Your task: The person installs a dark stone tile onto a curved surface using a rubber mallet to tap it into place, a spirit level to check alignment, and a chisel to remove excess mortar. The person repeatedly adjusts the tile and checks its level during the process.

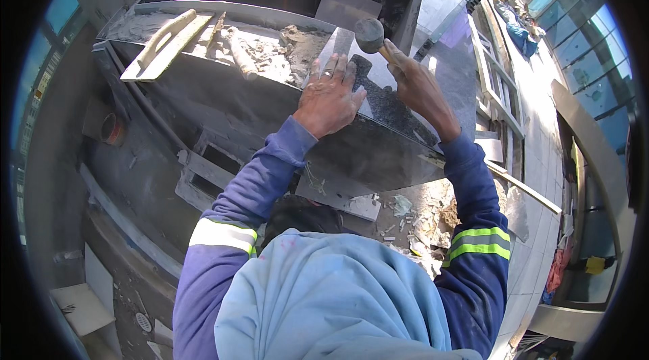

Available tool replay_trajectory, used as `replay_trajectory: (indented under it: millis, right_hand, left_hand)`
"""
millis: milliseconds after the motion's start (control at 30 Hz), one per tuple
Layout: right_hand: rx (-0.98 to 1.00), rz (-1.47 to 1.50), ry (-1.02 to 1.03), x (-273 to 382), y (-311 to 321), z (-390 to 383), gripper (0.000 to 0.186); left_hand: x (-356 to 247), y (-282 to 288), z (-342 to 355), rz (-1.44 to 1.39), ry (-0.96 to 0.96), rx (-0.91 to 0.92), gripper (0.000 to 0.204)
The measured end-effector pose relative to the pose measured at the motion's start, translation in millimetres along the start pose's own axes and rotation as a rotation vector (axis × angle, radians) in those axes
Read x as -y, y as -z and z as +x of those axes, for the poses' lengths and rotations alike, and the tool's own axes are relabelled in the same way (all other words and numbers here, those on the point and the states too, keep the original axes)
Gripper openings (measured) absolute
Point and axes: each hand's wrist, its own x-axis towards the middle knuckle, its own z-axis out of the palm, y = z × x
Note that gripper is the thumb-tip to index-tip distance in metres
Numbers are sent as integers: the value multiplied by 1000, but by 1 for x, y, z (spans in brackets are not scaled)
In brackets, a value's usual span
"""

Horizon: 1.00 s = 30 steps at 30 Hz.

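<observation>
My left hand (331, 94) lies flat with its fingers spread on a polished stone slab (342, 40) on top of a low wall. My right hand (416, 79) is closed around the handle of a mallet (369, 36). The mallet's round, greyish head hangs just above the slab, beyond my left fingertips; whether it touches cannot be told. Left of the slab, grey mortar (270, 56) lies in lumps along the wall top. A trowel (241, 56) rests in it, its blade mostly hidden. Farther left, a plastering float (162, 45) lies across the wall's edge.
Dark stone panels (270, 113) face the wall's near side. Rubble (433, 218) and offcuts litter the ground below. At the right stand stacked frames (497, 83) beside a paved walkway (541, 157). A small bucket (112, 129) sits at the left.
</observation>
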Motion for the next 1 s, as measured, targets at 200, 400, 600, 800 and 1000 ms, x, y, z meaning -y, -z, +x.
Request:
replay_trajectory:
  millis: [200,400,600,800,1000]
  right_hand:
    - [-285,200,-244,-12,43,-92,51]
    - [-630,473,-517,-23,60,-201,58]
    - [-813,521,-637,-25,61,-252,49]
    - [-802,552,-699,-40,59,-274,51]
    - [-502,315,-409,-70,74,-243,50]
  left_hand:
    - [1,13,-2,22,-87,62,73]
    - [-10,23,50,11,-212,422,92]
    - [-61,-14,117,-40,-444,373,88]
    - [-68,-18,112,-74,-505,354,83]
    - [-31,14,112,-45,-369,408,93]
